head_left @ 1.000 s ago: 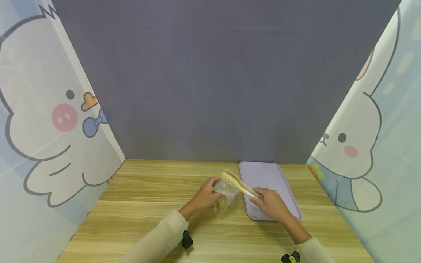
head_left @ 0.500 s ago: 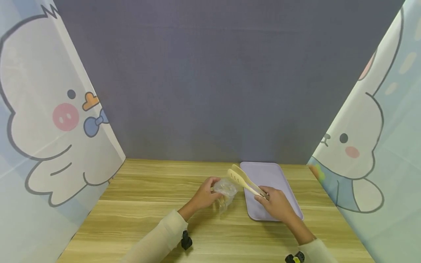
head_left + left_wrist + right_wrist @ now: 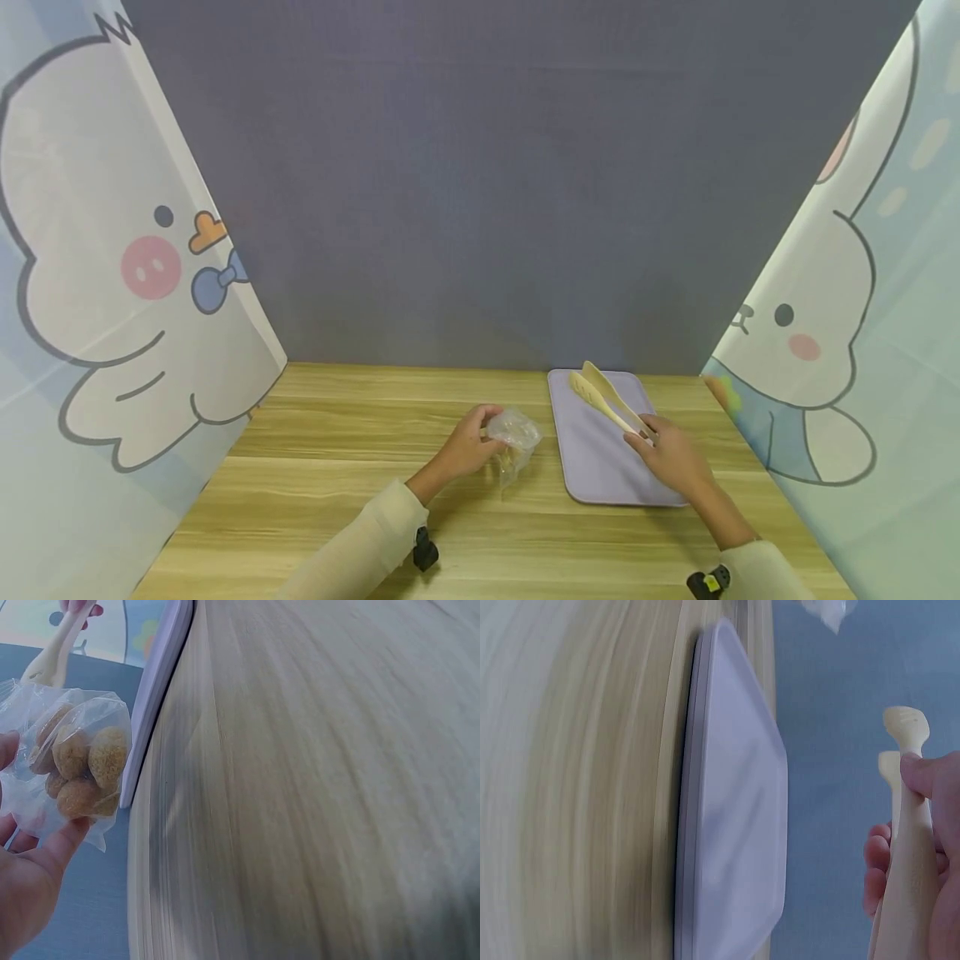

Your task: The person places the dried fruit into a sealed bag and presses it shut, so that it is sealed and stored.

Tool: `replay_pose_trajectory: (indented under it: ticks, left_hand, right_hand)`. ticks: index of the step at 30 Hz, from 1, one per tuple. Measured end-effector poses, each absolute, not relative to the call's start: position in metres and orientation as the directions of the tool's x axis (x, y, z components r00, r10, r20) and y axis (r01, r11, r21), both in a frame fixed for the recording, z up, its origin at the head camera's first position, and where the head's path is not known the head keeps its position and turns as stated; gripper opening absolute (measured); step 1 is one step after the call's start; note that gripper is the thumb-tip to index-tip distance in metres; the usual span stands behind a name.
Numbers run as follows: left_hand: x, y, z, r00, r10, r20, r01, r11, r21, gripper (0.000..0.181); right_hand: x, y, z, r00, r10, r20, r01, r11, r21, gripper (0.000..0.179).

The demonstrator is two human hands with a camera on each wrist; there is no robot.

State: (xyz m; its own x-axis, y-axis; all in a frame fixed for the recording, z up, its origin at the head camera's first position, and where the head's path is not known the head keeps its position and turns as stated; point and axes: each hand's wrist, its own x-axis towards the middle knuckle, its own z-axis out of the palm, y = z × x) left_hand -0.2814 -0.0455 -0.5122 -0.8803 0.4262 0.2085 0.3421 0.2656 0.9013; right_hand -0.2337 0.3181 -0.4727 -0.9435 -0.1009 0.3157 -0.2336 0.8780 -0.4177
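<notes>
My left hand [image 3: 465, 446] holds a clear plastic bag [image 3: 514, 432] above the table, left of the tray. In the left wrist view several round, brown, crumb-coated balls [image 3: 71, 754] lie inside the bag, with fingers and thumb around it. My right hand [image 3: 677, 458] grips a pair of cream food tongs [image 3: 603, 402] by the arms, over the lilac tray [image 3: 588, 467]. The slotted tong heads point away from me and stand slightly apart, with nothing seen between them. In the right wrist view the thumb [image 3: 919, 774] presses one tong arm while fingers curl under the other.
The wood-grain table [image 3: 360, 483] spreads under both hands. A grey backdrop [image 3: 480, 208] rises along its far edge. Printed panels with a cartoon duck [image 3: 97, 250] and a cartoon rabbit [image 3: 802, 333] stand at the left and right.
My right hand has carried the tongs rightward, from the mouth of the bag to above the tray. The left hand and bag have stayed in place.
</notes>
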Motion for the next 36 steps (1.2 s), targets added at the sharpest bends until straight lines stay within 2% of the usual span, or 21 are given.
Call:
replay_pose_trajectory:
  ticks: [5, 18, 27, 36]
  left_hand:
    - [-0.281, -0.046, -0.511, -0.881, 0.421, 0.217, 0.337, 0.236, 0.911, 0.057]
    - [-0.28, -0.047, -0.509, -0.886, 0.422, 0.19, 0.332, 0.292, 0.897, 0.058]
    - [-0.284, -0.05, -0.512, -0.89, 0.414, 0.189, 0.33, 0.3, 0.895, 0.058]
    - [-0.284, -0.055, -0.514, -0.893, 0.411, 0.184, 0.325, 0.305, 0.895, 0.058]
  right_hand:
    - [-0.235, 0.342, -0.476, -0.947, -0.027, 0.319, -0.163, 0.899, -0.406, 0.053]
    - [-0.237, 0.389, -0.491, -0.968, 0.138, 0.211, 0.036, 0.904, -0.427, 0.044]
    - [-0.237, 0.411, -0.502, -0.949, 0.287, 0.127, 0.219, 0.894, -0.39, 0.064]
    - [-0.234, 0.417, -0.516, -0.931, 0.338, 0.136, 0.266, 0.886, -0.38, 0.053]
